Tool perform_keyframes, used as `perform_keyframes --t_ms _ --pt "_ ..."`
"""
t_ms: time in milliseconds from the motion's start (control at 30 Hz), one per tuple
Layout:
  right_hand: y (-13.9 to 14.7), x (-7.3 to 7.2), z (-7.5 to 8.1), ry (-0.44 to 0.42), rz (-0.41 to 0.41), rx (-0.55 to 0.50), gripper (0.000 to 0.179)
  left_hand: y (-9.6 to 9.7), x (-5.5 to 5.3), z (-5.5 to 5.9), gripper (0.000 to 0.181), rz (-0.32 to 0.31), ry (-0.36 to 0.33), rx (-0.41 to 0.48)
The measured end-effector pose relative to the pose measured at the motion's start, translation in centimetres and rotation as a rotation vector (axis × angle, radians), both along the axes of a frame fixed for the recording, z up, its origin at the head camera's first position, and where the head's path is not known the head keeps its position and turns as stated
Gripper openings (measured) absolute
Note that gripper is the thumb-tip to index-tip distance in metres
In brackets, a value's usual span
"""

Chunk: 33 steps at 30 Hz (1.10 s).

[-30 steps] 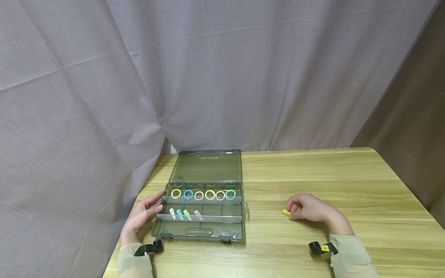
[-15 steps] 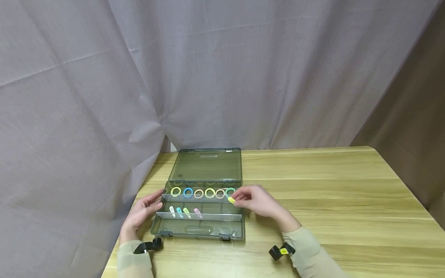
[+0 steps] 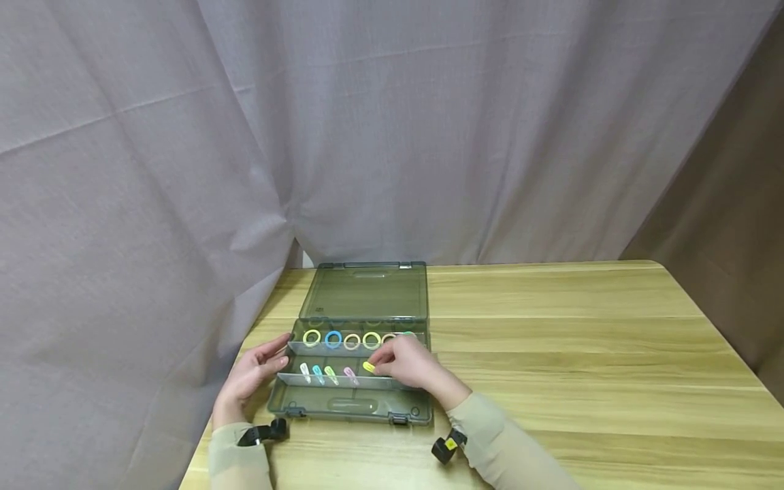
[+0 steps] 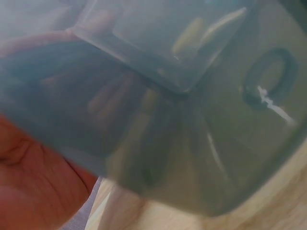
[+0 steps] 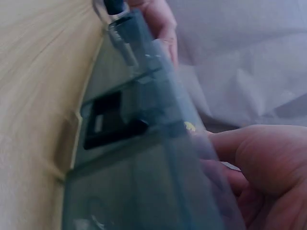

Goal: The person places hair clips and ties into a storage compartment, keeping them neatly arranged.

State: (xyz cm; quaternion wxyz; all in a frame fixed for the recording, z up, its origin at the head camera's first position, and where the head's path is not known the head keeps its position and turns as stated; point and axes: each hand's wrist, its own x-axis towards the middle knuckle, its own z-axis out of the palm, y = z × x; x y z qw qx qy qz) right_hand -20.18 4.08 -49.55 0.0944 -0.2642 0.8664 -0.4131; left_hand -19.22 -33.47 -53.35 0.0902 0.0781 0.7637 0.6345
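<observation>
My right hand (image 3: 407, 364) pinches a yellow snap hair clip (image 3: 369, 367) over the middle row of a translucent grey-green compartment box (image 3: 352, 407). In the right wrist view, a bit of the yellow clip (image 5: 190, 127) shows at the fingertips, partly behind the box wall. To its left in that row lean a white clip (image 3: 305, 372), a blue clip (image 3: 318, 373), a green clip (image 3: 331, 375) and a pink clip (image 3: 351, 376). My left hand (image 3: 250, 374) rests against the box's left side, fingers extended.
The box's lid (image 3: 367, 292) lies folded back towards the grey curtain (image 3: 392, 136). Several coloured hair ties, among them a blue one (image 3: 333, 339), stand in the back row. The wooden table (image 3: 582, 340) extends to the right.
My right hand has carried the yellow hair clip leftwards from above the table at the right to the box's middle row. My left hand has stayed at the box's side.
</observation>
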Motion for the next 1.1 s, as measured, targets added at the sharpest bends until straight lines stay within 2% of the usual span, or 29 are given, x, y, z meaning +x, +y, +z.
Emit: perform_keyframes --t_ms 267,433,533,867,1100 --pt "-0.9 -0.4 -0.9 0.019 -0.040 0.105 0.009 0.1 0.0 0.0 0.061 0.007 -0.009 -0.012" --pt "-1.3 -0.6 -0.8 0.035 -0.043 0.169 0.012 0.2 0.0 0.1 0.061 0.017 -0.002 -0.041" --pt "-1.4 -0.6 -0.6 0.036 -0.048 0.200 0.013 0.3 -0.1 0.1 0.061 0.012 -0.003 -0.028" --pt "-1.5 -0.6 -0.5 0.043 -0.110 0.223 0.013 0.3 -0.4 0.1 0.060 0.000 0.010 -0.026" --pt "-1.5 -0.6 -0.5 0.060 -0.123 0.234 0.012 0.2 -0.6 -0.2 0.061 0.001 0.010 -0.028"
